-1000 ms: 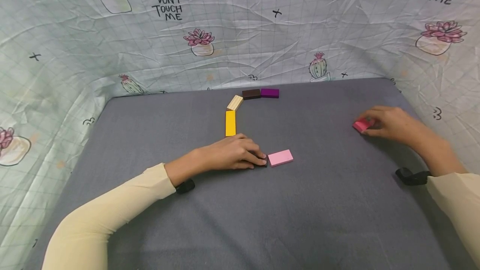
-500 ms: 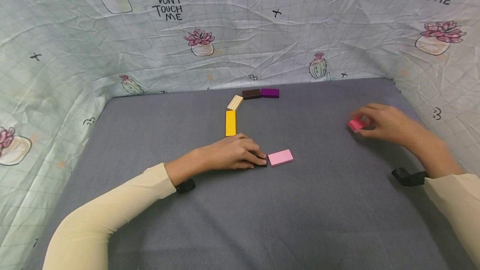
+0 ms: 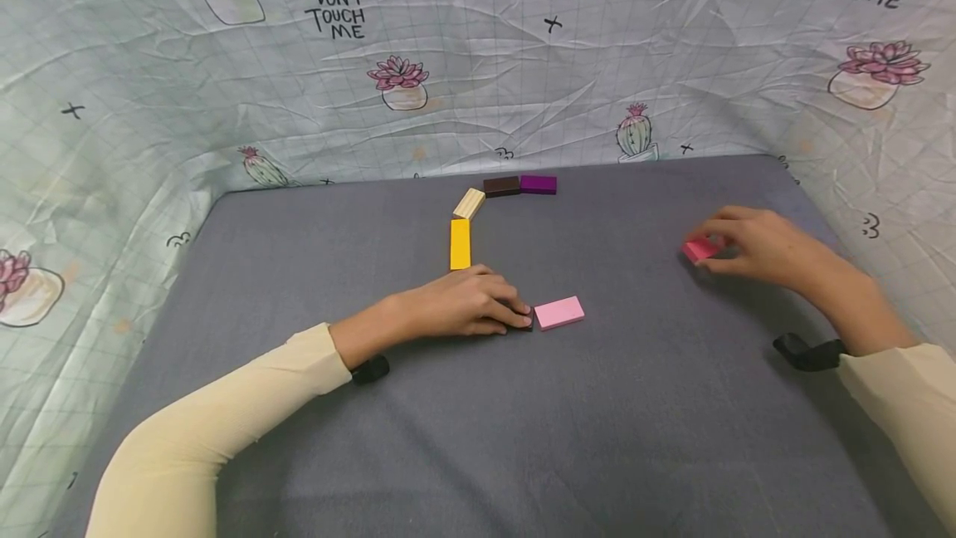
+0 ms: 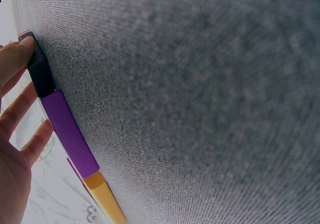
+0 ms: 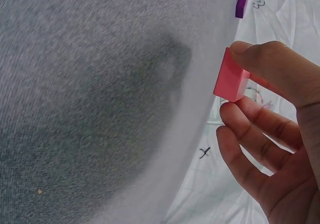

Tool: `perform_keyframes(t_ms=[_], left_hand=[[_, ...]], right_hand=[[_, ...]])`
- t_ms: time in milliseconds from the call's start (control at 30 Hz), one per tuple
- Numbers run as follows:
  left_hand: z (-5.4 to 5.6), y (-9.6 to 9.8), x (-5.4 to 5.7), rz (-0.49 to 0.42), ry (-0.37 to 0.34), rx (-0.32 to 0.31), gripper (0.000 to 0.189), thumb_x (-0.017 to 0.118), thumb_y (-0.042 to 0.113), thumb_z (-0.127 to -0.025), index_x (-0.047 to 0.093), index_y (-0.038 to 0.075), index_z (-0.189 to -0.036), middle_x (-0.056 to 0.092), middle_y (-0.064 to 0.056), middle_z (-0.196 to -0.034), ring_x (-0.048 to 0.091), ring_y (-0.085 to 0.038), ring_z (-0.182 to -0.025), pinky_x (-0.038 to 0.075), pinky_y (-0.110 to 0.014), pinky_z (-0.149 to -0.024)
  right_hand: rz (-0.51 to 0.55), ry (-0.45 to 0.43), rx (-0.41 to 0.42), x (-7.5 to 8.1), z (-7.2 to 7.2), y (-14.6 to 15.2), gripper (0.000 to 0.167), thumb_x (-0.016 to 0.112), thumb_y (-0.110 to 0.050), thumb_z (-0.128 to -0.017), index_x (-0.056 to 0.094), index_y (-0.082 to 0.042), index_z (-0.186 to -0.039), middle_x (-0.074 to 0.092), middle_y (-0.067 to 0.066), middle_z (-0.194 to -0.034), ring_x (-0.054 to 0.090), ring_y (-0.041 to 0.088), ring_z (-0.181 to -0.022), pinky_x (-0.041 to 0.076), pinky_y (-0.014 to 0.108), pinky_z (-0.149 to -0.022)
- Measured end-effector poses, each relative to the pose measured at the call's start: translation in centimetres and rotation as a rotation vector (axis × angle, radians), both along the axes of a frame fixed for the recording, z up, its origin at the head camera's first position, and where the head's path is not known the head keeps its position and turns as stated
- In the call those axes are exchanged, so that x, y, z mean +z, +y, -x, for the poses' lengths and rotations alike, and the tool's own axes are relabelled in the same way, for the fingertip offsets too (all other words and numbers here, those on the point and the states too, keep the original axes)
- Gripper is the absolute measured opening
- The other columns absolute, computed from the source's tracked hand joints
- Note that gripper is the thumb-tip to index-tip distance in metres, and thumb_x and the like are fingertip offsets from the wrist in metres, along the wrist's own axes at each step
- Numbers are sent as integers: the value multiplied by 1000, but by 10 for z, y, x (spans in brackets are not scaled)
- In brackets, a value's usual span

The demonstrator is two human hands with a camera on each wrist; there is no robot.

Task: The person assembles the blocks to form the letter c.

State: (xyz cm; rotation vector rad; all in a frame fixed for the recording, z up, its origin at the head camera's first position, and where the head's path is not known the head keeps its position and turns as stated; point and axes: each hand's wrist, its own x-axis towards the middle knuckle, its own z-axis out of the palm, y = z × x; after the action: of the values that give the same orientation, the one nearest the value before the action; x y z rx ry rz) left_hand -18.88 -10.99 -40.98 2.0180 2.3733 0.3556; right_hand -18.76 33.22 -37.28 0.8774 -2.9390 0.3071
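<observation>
In the head view my left hand (image 3: 466, 304) rests low over the table's middle. Its thumb and fingers pinch a black block (image 4: 41, 69), mostly hidden from above. A purple block (image 4: 70, 134) touches the black one end to end in the left wrist view; the hand covers it in the head view. Just right of the fingertips lies a light pink block (image 3: 558, 313). Over at the right, my right hand (image 3: 769, 246) pinches a coral-red block (image 5: 231, 77) between thumb and fingers, held above the cloth, with the other fingers spread below it.
From the left hand, a curved row runs away: a yellow block (image 3: 460, 244), a tilted plain wood block (image 3: 469, 203), a dark brown block (image 3: 502, 186) and another purple block (image 3: 538, 184). The grey table (image 3: 597, 422) is bordered by a printed curtain (image 3: 478, 48).
My right hand has moved slightly left with the coral-red block. The left hand and the blocks on the table have stayed in place.
</observation>
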Motion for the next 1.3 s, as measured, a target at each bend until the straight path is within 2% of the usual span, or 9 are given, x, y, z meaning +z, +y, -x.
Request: perform_keyframes(t_ms=[200,533,933,1167,1300], left_hand=[[1,0,-1,3,-2,0,33,75,20,-95,74,21,-128,68,6,-120,63,-12,-113,47,-37,-99],[2,1,-1,-4,-7,-6,33,75,20,-95,74,20,-128,68,5,-120,63,-13,-114,47,-37,-99],[1,1,0,-4,-7,-9,32,75,20,-95,74,19,-127,68,5,-120,63,-13,-113,47,-38,-99],[1,1,1,-3,-16,-5,32,76,18,-94,75,20,-126,69,5,-119,63,-12,-112,48,-37,-99],[1,1,1,-4,-18,-5,32,76,18,-94,75,20,-126,69,5,-119,63,-12,-112,48,-37,-98]], right_hand=[[-17,-2,14,3,0,-6,33,88,-16,-78,76,-15,-109,67,7,-102,61,17,-82,50,41,-66],[4,72,90,-1,0,-14,35,91,-18,-75,77,-13,-106,67,2,-93,63,16,-78,50,40,-63],[15,60,123,-2,-4,-23,33,90,-20,-76,76,-14,-105,70,2,-98,66,18,-80,53,43,-66],[32,99,162,-3,-4,-27,35,92,-19,-73,77,-15,-104,71,1,-98,65,15,-79,53,42,-65],[26,69,150,-2,-5,-31,34,91,-19,-75,77,-15,-106,71,3,-101,67,17,-82,54,43,-67]])
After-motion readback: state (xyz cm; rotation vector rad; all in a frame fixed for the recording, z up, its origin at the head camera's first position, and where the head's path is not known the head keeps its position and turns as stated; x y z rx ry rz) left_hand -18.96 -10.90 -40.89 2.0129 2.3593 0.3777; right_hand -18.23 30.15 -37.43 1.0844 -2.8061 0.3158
